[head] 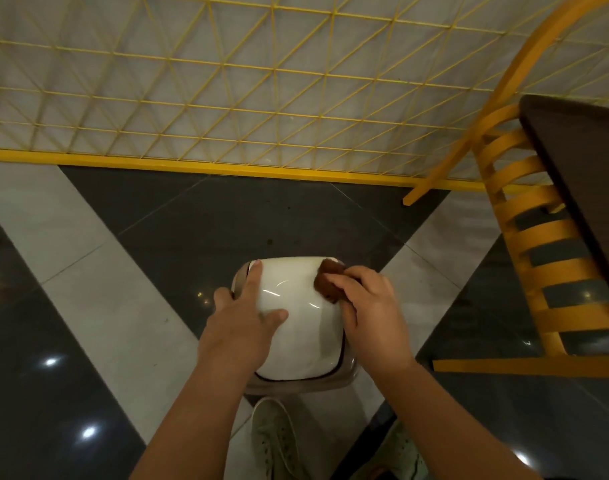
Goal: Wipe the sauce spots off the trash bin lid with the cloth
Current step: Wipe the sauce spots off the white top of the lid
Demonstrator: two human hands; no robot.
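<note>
A small trash bin with a glossy white domed lid (296,327) stands on the floor right in front of my feet. My left hand (247,313) lies flat on the lid's left side, fingers straight and thumb spread, with one finger reaching the far left corner. My right hand (369,306) grips a bunched brown cloth (329,277) and presses it on the lid's far right corner. No sauce spots show on the bare white part of the lid.
A yellow wire-mesh partition (227,109) with a yellow base rail runs across behind the bin. A yellow wooden chair (525,237) and a dark brown table (587,174) stand at the right. The floor has shiny dark and light tiles. My pale shoes (275,441) are below the bin.
</note>
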